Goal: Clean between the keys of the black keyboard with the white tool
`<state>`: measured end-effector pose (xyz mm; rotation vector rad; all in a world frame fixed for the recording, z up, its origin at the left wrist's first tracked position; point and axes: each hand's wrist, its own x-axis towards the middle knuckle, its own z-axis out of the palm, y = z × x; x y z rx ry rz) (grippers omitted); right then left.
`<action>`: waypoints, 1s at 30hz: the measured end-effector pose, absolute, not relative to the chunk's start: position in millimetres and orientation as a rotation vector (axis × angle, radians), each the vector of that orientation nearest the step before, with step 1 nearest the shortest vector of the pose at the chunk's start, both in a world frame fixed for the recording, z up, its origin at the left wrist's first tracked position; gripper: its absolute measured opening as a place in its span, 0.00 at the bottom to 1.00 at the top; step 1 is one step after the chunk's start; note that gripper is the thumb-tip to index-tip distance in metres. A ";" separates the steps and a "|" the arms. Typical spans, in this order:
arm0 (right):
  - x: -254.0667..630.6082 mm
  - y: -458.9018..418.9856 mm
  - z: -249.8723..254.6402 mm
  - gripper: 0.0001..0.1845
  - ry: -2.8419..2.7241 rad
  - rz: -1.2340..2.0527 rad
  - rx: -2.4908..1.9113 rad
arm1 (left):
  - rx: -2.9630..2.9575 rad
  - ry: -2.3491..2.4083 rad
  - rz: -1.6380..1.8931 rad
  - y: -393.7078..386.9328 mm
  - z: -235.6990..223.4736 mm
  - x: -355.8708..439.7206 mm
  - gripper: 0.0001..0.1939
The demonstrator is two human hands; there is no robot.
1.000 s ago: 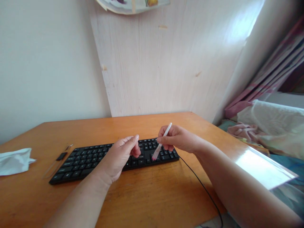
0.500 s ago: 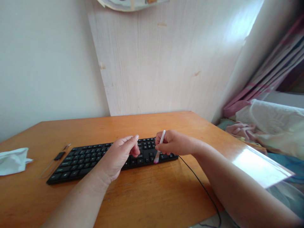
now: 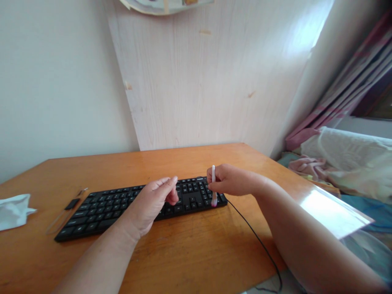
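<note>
A black keyboard [image 3: 196,200] lies at a slant across the wooden desk. My right hand [image 3: 225,179] pinches a small brush [image 3: 213,175] with a white handle, held nearly upright. Its pinkish bristles point down at the number pad's lower keys, near the keyboard's right end. Over the keyboard's middle is my left hand [image 3: 156,198], fingers curled in and thumb laid against them. Nothing shows in it, though its palm side is partly hidden. My left forearm and hand cover some of the keys.
A black cable [image 3: 254,233] runs from the keyboard over the desk's front edge [image 3: 260,281]. Left of the keyboard lie a thin cord with a black piece [image 3: 72,204] and a white tissue [image 3: 14,211]. A glossy clear sheet [image 3: 333,212] is at the right edge.
My right hand has moved right with the brush, from the arrow keys to the number pad, and the brush is now more upright. My left hand stays nearly still.
</note>
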<state>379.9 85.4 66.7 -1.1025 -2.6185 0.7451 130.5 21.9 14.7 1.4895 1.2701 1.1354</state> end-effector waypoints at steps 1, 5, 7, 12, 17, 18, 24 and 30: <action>380.8 85.6 67.3 0.07 -2.636 0.719 -1.109 | 1.484 1.267 1.131 22.0 14.7 130.6 0.25; 383.9 86.9 69.8 0.09 -2.698 0.639 -1.144 | 1.461 1.261 1.122 22.2 14.9 131.5 0.25; 385.4 87.8 70.8 0.10 -2.712 0.597 -1.177 | 1.458 1.262 1.123 22.4 14.5 131.2 0.25; 390.0 91.0 72.6 0.11 -2.762 0.438 -1.275 | 1.468 1.267 1.122 22.5 13.4 129.4 0.26; 395.6 97.4 70.8 0.13 -2.612 0.329 -1.435 | 1.450 1.291 1.145 23.1 13.7 129.5 0.25; 396.0 99.3 69.8 0.12 -2.556 0.347 -1.413 | 1.448 1.292 1.154 23.5 13.8 129.7 0.25; 388.1 110.0 57.3 0.06 -2.215 0.553 -1.170 | 1.434 1.310 1.228 25.0 14.3 130.1 0.26; 371.9 111.0 43.7 0.06 -2.109 0.572 -1.132 | 1.469 1.340 1.219 23.8 15.3 128.5 0.26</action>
